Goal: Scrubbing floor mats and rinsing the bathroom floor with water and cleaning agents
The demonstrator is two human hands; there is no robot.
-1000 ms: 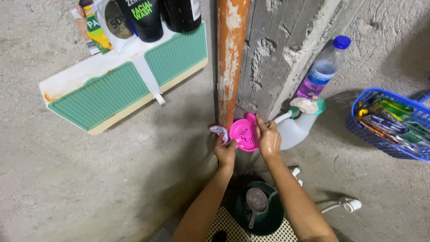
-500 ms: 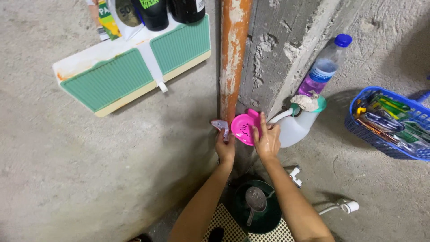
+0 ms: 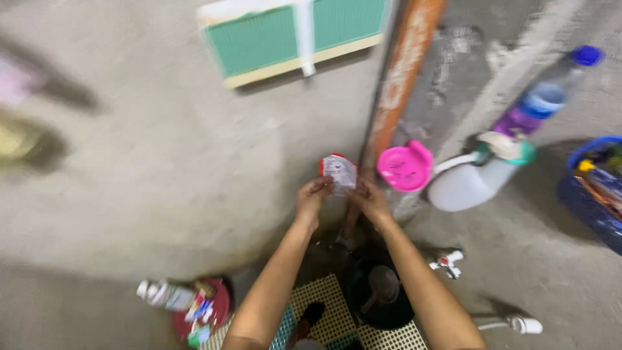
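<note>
Both my left hand [image 3: 312, 196] and right hand [image 3: 367, 198] pinch the small red-and-white foil sachet [image 3: 339, 171] closed-fingered; I judge tearing near its top edge, away from the pink plastic dish [image 3: 405, 168], works best.

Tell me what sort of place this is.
Probably a plain washing or bathing corner with bare concrete walls: a wall tap above a dark bucket holding a dipper, a green soap shelf, and a white jug.

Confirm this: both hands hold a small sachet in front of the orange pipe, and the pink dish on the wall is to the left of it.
Wrong side. In the head view the pink dish sits right of the small sachet, which the left hand and right hand hold before the orange pipe.
</note>
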